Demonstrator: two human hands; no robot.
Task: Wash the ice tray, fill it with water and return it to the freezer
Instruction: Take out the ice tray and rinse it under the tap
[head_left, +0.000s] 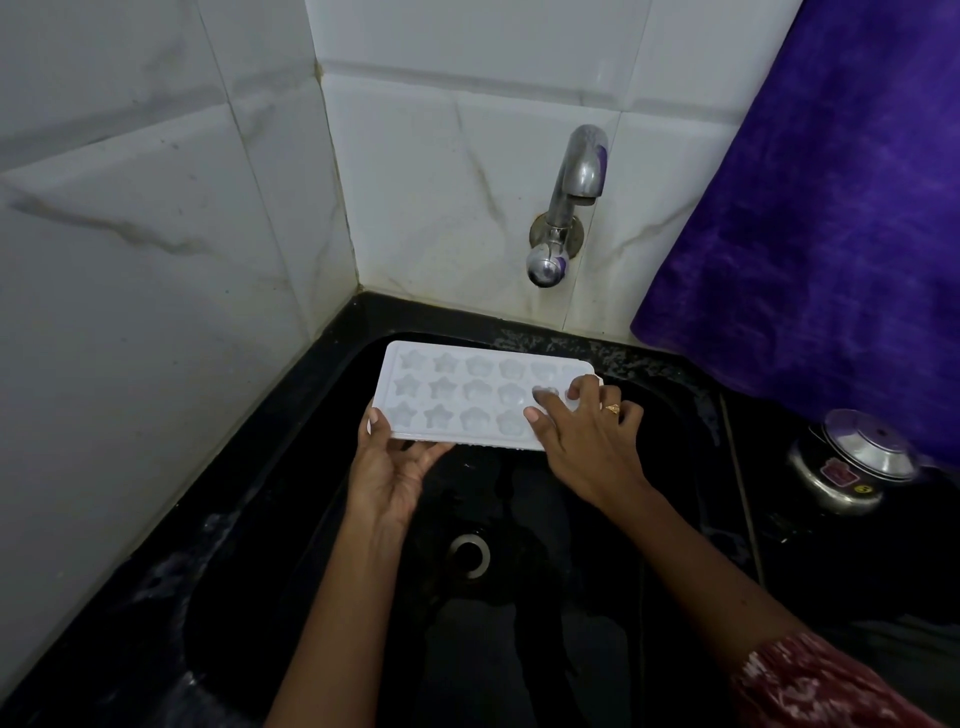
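From the head camera, the washing step looks to be in hand: the white ice tray (470, 397) is held level over the black sink (322, 415), below the wall tap (576, 202), which shows no running water. The left hand (389, 467) cups the near-left edge from beneath, thumb on the rim. The right hand (582, 431) lies spread on the tray's right end, fingertips pressed into the moulds (seemingly rubbing them). Next, I judge, the tap must be opened. The tray is smooth, rigid-looking plastic with star and flower cavities.
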